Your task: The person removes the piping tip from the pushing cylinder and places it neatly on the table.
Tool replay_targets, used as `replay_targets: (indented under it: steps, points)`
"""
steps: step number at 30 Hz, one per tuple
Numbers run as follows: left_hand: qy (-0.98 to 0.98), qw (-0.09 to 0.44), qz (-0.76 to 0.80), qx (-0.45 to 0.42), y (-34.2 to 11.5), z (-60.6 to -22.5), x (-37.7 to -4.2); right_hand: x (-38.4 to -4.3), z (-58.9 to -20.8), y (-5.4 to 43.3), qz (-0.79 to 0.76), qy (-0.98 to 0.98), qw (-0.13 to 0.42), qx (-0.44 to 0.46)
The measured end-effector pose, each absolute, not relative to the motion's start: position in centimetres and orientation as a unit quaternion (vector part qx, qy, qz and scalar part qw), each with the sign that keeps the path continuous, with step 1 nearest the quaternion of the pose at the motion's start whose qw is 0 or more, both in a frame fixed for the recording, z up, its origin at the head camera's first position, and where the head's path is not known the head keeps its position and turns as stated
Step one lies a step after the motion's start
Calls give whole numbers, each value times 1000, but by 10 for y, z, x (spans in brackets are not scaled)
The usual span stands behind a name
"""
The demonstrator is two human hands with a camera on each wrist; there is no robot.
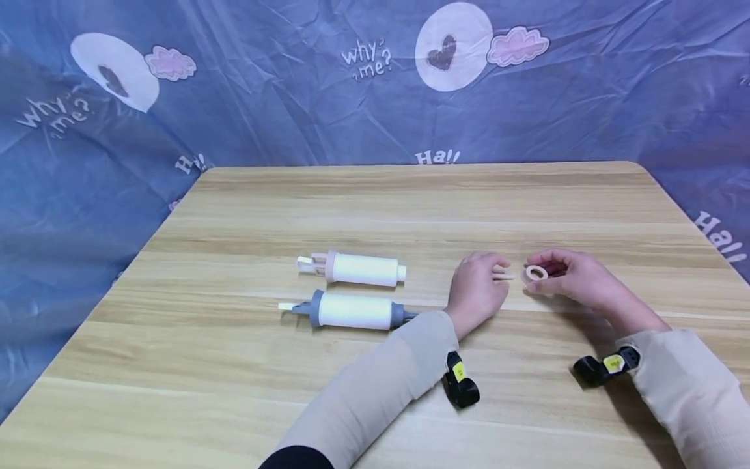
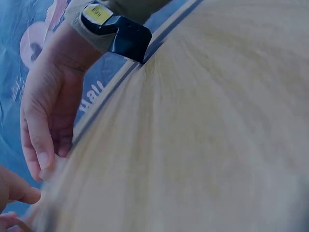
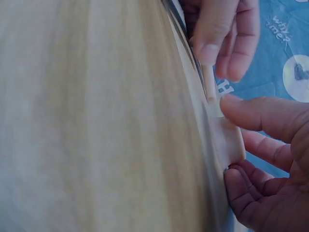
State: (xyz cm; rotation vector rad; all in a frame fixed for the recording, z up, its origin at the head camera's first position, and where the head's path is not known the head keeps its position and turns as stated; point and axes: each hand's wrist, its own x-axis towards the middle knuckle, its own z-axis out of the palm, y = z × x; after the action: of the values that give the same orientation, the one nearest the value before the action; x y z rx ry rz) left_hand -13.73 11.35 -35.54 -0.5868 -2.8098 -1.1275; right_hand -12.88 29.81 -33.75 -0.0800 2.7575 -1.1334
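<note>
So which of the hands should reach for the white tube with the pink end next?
Probably the left hand: it's nearer the pink-ended white tube, though it holds a thin pale piece. The right hand is farther off and holds a pale ring.

Past the far edge of the counter [image 1: 176, 404], the cloth [image 1: 263, 78] reads "why me?" and "Ha!!"; beside the right edge, "Ha!!" again. Yellow labels [image 1: 613, 363] on wrist cameras [image 1: 588, 372] are illegible.

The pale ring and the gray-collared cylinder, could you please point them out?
Pale ring [image 1: 528, 274], head view: left side of its rim.
Gray-collared cylinder [image 1: 355, 311], head view: middle of its white barrel.
</note>
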Motion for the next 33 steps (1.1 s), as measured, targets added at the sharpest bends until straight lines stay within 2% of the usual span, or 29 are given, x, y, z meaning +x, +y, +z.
replay_targets:
  steps: [3, 7, 12, 17, 21, 25, 28, 33]
  points:
    - [-906, 22, -372, -203, 108, -343, -134, -130, -335, 295, -391, 916, 87, -29]
    - [-884, 9, -390, -257, 95, -308, -126, -130, -327, 294, -393, 916, 80, -14]
    - [-819, -64, -470, -323, 63, -258, -115, -130, -318, 289, -399, 916, 45, 3]
    - [-766, -109, -554, -305, 12, -231, -118, -131, -310, 275, -434, 901, 8, -19]
    - [-772, -122, -563, -269, -33, -226, -126, -130, -304, 264, -464, 885, 2, -43]
    - [-784, -110, -552, -261, -70, -234, -134, -129, -300, 253, -466, 883, 0, -61]
    - [-802, -103, -527, -260, -87, -241, -139, -129, -298, 247, -466, 882, 3, -73]
    - [-846, -124, -418, -306, -99, -256, -140, -127, -297, 238, -472, 877, 3, -88]
